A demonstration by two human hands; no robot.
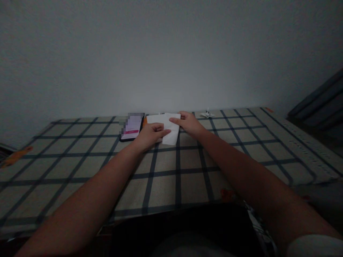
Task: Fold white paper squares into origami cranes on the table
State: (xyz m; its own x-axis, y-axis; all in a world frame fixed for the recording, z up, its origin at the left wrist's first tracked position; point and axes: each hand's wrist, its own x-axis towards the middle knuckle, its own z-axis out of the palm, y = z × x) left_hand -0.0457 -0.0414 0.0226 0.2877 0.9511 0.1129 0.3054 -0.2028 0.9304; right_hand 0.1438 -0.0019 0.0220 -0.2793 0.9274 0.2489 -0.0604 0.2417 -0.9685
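Note:
Between my two hands is a piece of white paper (171, 136), partly folded and held just above the table. My left hand (152, 135) pinches its left edge, thumb on top and fingers behind. The thumb of my right hand (189, 123) presses on the upper right part, with the fingers wrapped behind the edge. Another white area of paper (154, 119) shows behind my left hand; whether it belongs to the same sheet I cannot tell. To the left of my left hand lies a phone (132, 128) with its screen lit.
A checked cloth (163, 185) covers the table, which stands against a grey wall (171, 53). Near the wall, right of my right hand, sits a small white folded paper shape (207, 114). Dark striped fabric (318, 101) is at the far right.

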